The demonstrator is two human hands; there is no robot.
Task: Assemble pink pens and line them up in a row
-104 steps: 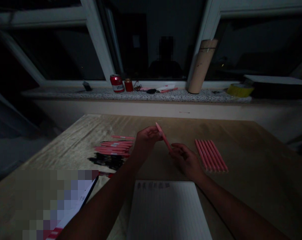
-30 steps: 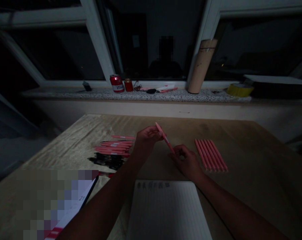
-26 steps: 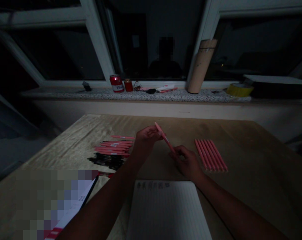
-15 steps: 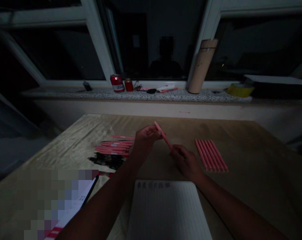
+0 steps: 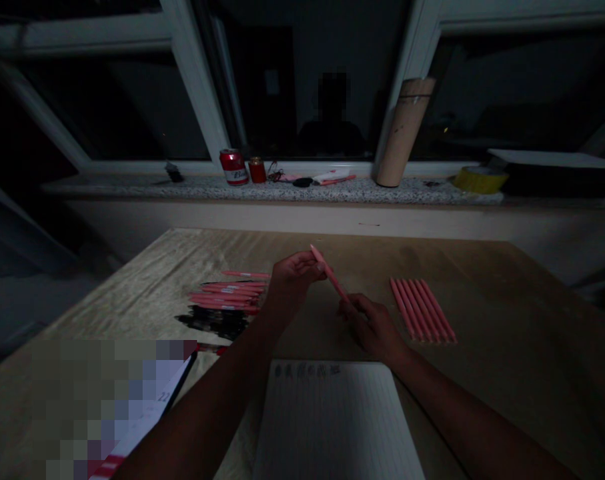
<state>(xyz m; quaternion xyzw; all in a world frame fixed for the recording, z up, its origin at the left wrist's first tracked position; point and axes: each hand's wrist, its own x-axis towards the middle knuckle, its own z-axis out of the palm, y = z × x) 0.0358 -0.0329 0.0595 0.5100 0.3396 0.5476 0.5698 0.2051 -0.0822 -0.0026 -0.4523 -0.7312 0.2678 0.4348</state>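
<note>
A pink pen [image 5: 335, 281] slants between my two hands above the table. My left hand [image 5: 298, 270] pinches it near its upper, pointed end. Around its lower end the fingers of my right hand [image 5: 371, 321] are closed. Beyond the right hand lies a neat row of several pink pens [image 5: 423, 311], side by side. Left of my left forearm is a loose pile of pink pens [image 5: 227, 295] with pale labels, and a heap of black pens [image 5: 215, 321] lies just nearer. A lined notebook [image 5: 335, 420] with dark scribbles along its top edge lies open below my hands.
At the lower left a tablet or phone-like screen [image 5: 157, 400] is partly blurred out. On the stone windowsill [image 5: 202, 190] stand a red can [image 5: 233, 167], a small red jar [image 5: 257, 171], a cardboard tube [image 5: 406, 133] and a roll of yellow tape [image 5: 479, 180].
Both hands keep hold of the pink pen in nearly the same place. The right hand's fingers have shifted slightly at its lower end.
</note>
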